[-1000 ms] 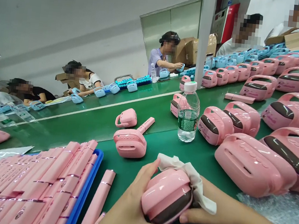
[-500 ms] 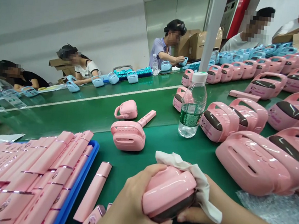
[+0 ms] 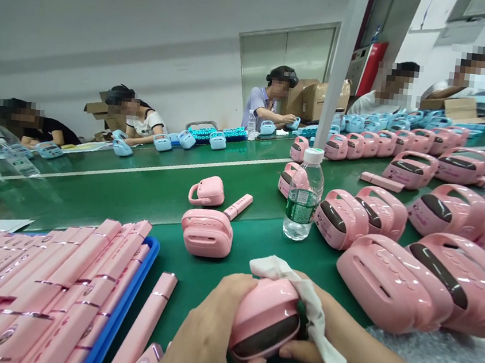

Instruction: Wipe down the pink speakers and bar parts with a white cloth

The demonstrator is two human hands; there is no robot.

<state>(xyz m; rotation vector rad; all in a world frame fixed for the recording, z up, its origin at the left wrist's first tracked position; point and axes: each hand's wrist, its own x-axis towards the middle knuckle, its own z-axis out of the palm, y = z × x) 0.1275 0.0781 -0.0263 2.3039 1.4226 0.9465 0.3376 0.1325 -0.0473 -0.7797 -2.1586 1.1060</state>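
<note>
A pink case [image 3: 266, 311] with a dark panel [image 3: 269, 340] sits between the person's two hands, at the near side of the green bench [image 3: 146, 194]; whether its underside touches the surface is hidden. The left hand [image 3: 219, 323] is wrapped around its left end, fingers curved over the top, thumb tip at the lower edge. The right hand [image 3: 305, 351] holds a white cloth [image 3: 318, 325] against the other end; how tightly its hidden fingers close, I cannot tell. The shell looks stiff, fairly light and slippery with gloss, so a broad hold on the rounded ends suits it best, keeping off the panel, which could smudge or scratch.

Just beyond stands a handled pink case [image 3: 206, 238]. Leftward, a blue tray [image 3: 123, 307] carries pink sticks [image 3: 77, 268]; rightward are a water bottle [image 3: 303, 205], more pink cases [image 3: 388, 283] and bubble wrap [image 3: 435, 353]. Co-workers [image 3: 261, 108] sit across the bench.
</note>
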